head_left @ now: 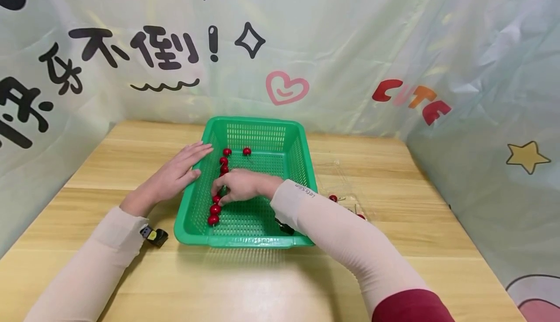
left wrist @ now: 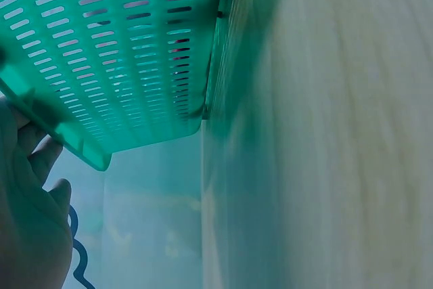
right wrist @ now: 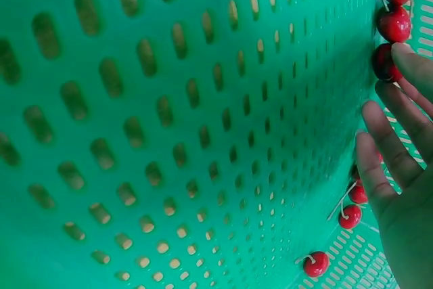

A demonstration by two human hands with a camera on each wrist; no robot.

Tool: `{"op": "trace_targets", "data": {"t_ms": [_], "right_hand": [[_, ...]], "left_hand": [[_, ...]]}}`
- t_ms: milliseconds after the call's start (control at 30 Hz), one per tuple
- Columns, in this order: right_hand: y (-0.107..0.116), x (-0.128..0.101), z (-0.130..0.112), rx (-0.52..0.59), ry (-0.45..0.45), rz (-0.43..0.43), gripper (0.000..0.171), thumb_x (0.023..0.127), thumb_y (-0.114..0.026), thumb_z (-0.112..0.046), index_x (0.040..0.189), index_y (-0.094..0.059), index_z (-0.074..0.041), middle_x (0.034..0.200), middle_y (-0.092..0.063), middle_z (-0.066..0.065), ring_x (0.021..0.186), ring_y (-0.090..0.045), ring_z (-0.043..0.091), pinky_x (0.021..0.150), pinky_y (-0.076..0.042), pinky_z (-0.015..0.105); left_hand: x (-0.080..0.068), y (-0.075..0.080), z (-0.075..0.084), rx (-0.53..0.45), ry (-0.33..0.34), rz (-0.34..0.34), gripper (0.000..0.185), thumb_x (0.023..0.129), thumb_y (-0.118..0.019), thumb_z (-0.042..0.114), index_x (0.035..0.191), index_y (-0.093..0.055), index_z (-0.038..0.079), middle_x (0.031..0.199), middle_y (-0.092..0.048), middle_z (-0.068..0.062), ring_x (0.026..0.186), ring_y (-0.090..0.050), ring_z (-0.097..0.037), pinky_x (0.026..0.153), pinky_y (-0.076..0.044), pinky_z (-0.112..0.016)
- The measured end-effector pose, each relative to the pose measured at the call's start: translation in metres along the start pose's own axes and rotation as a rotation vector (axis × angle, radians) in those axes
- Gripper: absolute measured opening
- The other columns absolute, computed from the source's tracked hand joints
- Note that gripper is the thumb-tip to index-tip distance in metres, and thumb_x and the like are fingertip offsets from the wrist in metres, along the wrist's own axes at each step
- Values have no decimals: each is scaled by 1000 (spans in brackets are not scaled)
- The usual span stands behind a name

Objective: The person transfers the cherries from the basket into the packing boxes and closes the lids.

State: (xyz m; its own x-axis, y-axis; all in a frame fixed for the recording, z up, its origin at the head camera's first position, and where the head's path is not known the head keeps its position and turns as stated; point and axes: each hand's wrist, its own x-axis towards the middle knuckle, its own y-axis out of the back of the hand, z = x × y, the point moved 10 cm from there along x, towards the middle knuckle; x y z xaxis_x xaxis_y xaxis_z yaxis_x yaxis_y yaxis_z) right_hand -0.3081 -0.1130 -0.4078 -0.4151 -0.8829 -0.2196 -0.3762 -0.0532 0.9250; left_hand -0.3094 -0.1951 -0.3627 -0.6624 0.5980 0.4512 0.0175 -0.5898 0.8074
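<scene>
A green slotted basket (head_left: pixel 297 132) stands mid-table. Small red cherries with stems lie in a line along its floor near the left wall (head_left: pixel 215 209), with more further back (head_left: pixel 247 151). My right hand (head_left: pixel 238 186) is inside the basket, fingers fairly straight and pointing down at the line. In the right wrist view one fingertip (right wrist: pixel 406 59) touches a cherry (right wrist: pixel 384 62), with two more cherries (right wrist: pixel 394 24) above it and others (right wrist: pixel 350 216) below. My left hand (head_left: pixel 183 169) lies flat against the basket's left rim; the left wrist view shows its palm (left wrist: pixel 27 228) beside the basket wall (left wrist: pixel 135 52).
A clear plastic tray (head_left: pixel 345 186) lies right of the basket with two loose cherries (head_left: pixel 333 198) on it. The wooden table (head_left: pixel 393 166) is closed in by a printed plastic curtain (head_left: pixel 481 93) at the back and both sides.
</scene>
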Motion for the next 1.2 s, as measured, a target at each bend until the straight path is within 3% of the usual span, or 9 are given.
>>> {"op": "trace_targets", "data": {"t_ms": [233,467,533,800,967,1200], "right_hand": [[-2,1,1,-9,-32,-4,24,92,-71,-25,114,-65,-19,110,-65,-10,77,-59,4,78,-46,17],[2,-1,2,-73,-64,-12,30,93,-68,-24,122,-67,-19,114,-62,-6,105,-56,8,96,-43,22],[5,-2,2,-85,-66,1,30,93,-68,-24,123,-67,-19,114,-61,-6,106,-55,9,96,-43,23],[18,-8,1,-53,-73,47,26,93,-66,-24,118,-66,-16,104,-63,-9,91,-56,8,85,-46,22],[32,-15,-2,-76,-66,99,26,95,-65,-23,119,-64,-13,106,-60,-7,91,-54,10,84,-46,22],[53,-26,-5,-123,-66,193,16,94,-64,-21,108,-59,-15,99,-54,-5,84,-51,11,74,-44,22]], "left_hand": [[-1,0,1,3,-6,10,50,103,-45,19,148,-37,0,154,-34,-17,145,-18,-38,118,-8,-52],[-2,0,1,3,-7,9,51,103,-45,20,150,-36,2,154,-33,-17,145,-18,-39,118,-8,-54],[-1,0,1,1,-11,8,50,104,-45,20,150,-36,2,154,-33,-18,145,-18,-39,118,-8,-54],[-2,-1,0,4,-5,5,50,103,-46,19,149,-37,1,155,-33,-17,146,-18,-37,119,-8,-50],[-2,0,1,4,0,2,50,104,-45,20,149,-37,1,155,-33,-16,146,-18,-36,119,-8,-50],[-3,0,1,5,6,-1,51,104,-46,21,150,-36,2,155,-33,-16,146,-17,-35,118,-8,-52]]}}
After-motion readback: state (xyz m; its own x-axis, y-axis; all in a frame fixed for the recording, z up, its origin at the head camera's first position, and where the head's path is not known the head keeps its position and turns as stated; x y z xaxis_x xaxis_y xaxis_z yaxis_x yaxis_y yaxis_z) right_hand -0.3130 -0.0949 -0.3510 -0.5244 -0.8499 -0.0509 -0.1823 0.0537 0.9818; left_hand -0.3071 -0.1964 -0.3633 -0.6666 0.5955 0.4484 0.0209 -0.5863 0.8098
